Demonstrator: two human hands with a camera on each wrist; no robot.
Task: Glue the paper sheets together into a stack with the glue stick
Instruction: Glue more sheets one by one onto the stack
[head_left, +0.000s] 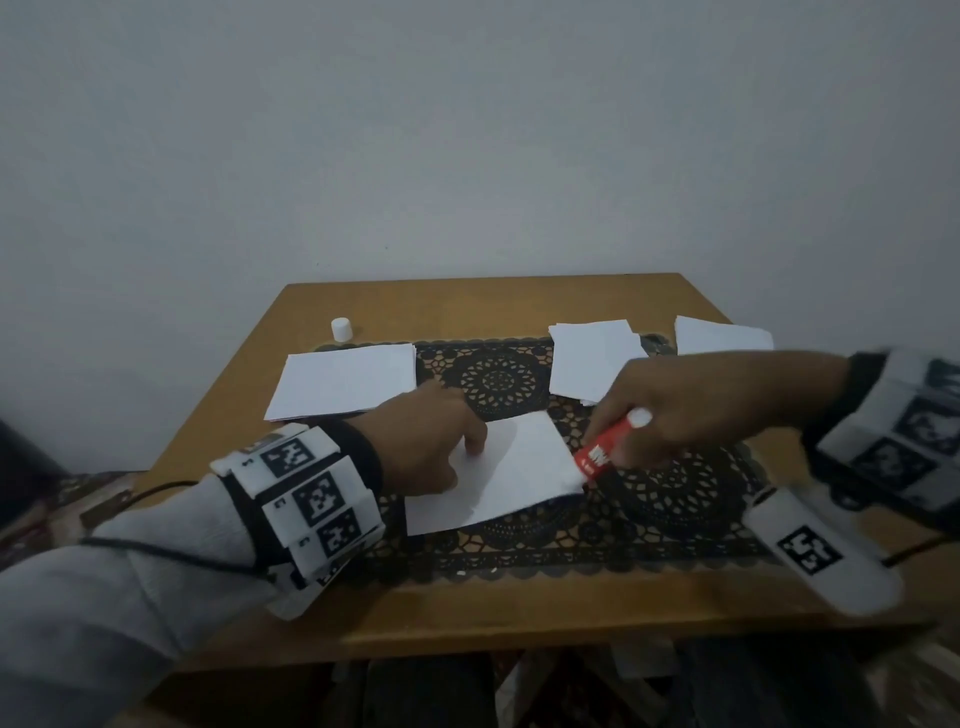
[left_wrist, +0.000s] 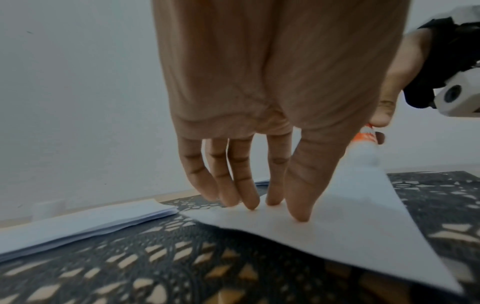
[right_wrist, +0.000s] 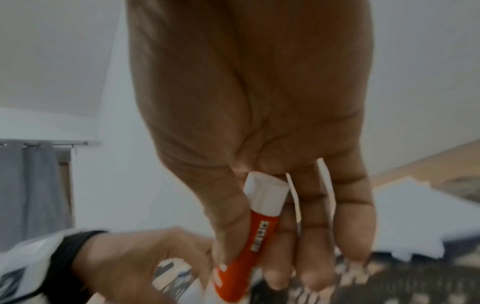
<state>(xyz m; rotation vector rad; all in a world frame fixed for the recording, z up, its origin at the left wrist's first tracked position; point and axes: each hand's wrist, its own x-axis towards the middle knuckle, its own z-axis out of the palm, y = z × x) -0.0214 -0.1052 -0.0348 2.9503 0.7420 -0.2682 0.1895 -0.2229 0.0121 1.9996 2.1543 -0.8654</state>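
Note:
A single white paper sheet (head_left: 498, 473) lies on the black lace mat (head_left: 675, 499) in the middle of the table. My left hand (head_left: 441, 441) presses it down with straight fingertips (left_wrist: 298, 214) near its left edge. My right hand (head_left: 675, 410) grips a red glue stick (head_left: 602, 449) with a white end, its lower tip touching the sheet's right corner. The same glue stick (right_wrist: 249, 242) shows in the right wrist view between thumb and fingers. A paper stack (head_left: 345, 379) lies at the left, another paper pile (head_left: 592, 358) at the back right.
A white cap (head_left: 341, 329) stands on the wooden table (head_left: 467, 618) at the back left. A further paper sheet (head_left: 722, 335) lies at the far right edge. A grey wall stands behind the table.

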